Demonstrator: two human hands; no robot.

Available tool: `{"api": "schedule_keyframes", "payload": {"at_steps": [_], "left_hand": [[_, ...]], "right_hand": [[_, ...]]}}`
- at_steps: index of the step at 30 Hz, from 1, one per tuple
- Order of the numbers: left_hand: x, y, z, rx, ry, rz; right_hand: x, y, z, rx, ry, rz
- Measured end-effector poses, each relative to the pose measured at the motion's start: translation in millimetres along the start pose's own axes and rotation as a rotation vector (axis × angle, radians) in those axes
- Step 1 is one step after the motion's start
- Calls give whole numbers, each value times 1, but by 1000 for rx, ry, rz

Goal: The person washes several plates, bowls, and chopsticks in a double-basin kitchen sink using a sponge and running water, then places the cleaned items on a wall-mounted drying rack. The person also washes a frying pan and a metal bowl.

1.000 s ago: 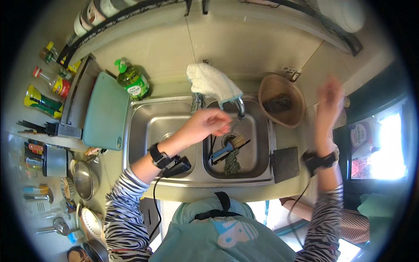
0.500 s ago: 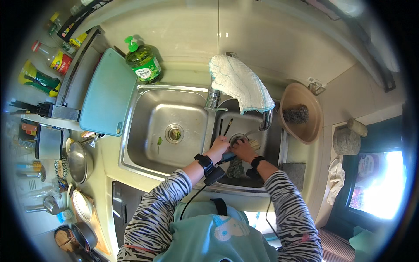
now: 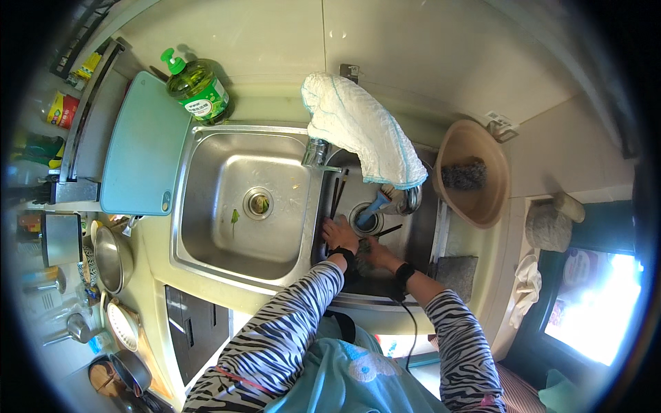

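green pump bottle [image 3: 200, 96] | teal cutting board [image 3: 140, 151] | tan basin [image 3: 476, 205], grey scrubber [image 3: 463, 174] inside | metal bowl [image 3: 112, 259]

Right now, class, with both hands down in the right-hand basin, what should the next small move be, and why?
Probably the right hand should gather the grey-green cloth: its fingers appear to be right at it, and the left hand is close by. The blue-handled brush lies farther off, partly over the drain.

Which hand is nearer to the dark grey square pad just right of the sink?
The right hand: it is inside the right basin, to the left of the pad. The left hand is in the same basin, farther left.
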State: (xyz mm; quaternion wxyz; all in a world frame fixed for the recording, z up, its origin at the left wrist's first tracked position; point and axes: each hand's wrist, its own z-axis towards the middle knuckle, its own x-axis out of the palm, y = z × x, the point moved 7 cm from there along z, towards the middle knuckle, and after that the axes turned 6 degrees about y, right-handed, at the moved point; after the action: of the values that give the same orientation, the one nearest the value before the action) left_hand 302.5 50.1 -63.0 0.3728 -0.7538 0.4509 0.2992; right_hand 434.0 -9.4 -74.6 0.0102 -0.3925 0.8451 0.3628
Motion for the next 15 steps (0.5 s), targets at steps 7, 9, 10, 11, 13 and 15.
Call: {"api": "schedule_keyframes", "payload": {"at_steps": [7, 9, 10, 11, 13, 15], "left_hand": [[10, 5, 5, 142, -4, 46], [18, 7, 2, 126, 45, -51], [24, 9, 0, 93, 78, -143], [31, 11, -1, 59, 111, -236], [51, 14, -1, -18, 201, -300], [75, 14, 3, 9, 351, -276]], "right_hand": [[-5, -31, 35, 225, -206, 76], [-2, -42, 38, 341, -226, 206], [-1, -42, 39, 338, -269, 240], [-3, -42, 38, 308, -356, 294], [-1, -38, 39, 209, -440, 407], [4, -35, 41, 138, -434, 531]]}}
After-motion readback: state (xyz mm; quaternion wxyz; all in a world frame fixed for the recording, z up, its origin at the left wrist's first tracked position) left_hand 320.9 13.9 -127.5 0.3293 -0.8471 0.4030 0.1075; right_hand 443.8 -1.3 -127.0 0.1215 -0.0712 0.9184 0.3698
